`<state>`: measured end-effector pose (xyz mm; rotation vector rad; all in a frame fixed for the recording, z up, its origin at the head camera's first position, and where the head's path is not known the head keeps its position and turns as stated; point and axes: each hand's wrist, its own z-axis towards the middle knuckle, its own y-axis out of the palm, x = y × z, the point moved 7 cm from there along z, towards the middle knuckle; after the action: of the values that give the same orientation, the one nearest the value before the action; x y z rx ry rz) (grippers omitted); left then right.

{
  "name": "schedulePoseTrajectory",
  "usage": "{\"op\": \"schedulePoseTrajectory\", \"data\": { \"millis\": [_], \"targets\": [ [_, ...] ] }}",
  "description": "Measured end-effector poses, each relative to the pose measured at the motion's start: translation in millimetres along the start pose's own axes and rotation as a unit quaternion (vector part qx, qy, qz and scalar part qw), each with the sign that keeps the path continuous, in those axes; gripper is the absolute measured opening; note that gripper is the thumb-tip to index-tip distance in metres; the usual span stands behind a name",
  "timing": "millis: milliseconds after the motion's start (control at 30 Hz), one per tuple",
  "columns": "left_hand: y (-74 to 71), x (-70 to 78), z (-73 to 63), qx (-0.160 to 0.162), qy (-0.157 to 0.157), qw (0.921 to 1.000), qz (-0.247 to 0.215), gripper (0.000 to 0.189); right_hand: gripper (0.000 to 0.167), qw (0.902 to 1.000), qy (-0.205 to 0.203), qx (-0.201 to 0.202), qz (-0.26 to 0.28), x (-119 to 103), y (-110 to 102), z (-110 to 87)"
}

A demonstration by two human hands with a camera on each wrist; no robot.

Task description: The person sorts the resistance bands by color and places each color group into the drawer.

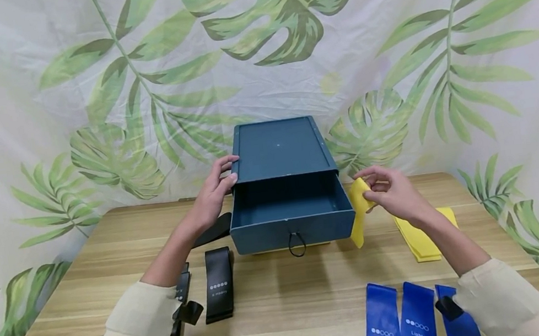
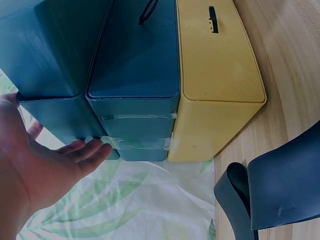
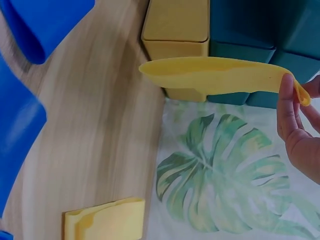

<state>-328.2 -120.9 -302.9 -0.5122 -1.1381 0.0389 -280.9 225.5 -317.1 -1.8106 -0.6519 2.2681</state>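
A dark blue drawer unit (image 1: 277, 147) stands at the back of the table, its top drawer (image 1: 262, 236) pulled out toward me. My left hand (image 1: 208, 200) rests against the unit's left side, fingers extended along it, as the left wrist view also shows. Beside the drawer's right side, my right hand (image 1: 394, 192) pinches one end of a yellow resistance band (image 1: 357, 216). The band hangs down as a loop in the head view. In the right wrist view, the same yellow band (image 3: 215, 76) overlaps the stacked drawers, thumb and fingers at its end.
Below the open drawer are a shut blue drawer (image 2: 135, 65) and a yellow one (image 2: 220, 55). Black bands (image 1: 219, 287) lie at left, one marked X-Heavy. Blue Light bands (image 1: 382, 316) lie front right. Folded yellow bands (image 1: 425, 242) lie under the right forearm. A leaf-print cloth (image 1: 269, 79) hangs behind.
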Motion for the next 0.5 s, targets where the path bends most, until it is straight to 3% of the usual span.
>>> {"op": "schedulePoseTrajectory", "data": {
  "millis": [500],
  "targets": [
    [-0.4, 2.1, -0.9, -0.004, 0.002, 0.9999, 0.009, 0.05, 0.034, 0.9991, -0.026, 0.024, -0.023, -16.0, 4.0, -2.3]
  ]
}}
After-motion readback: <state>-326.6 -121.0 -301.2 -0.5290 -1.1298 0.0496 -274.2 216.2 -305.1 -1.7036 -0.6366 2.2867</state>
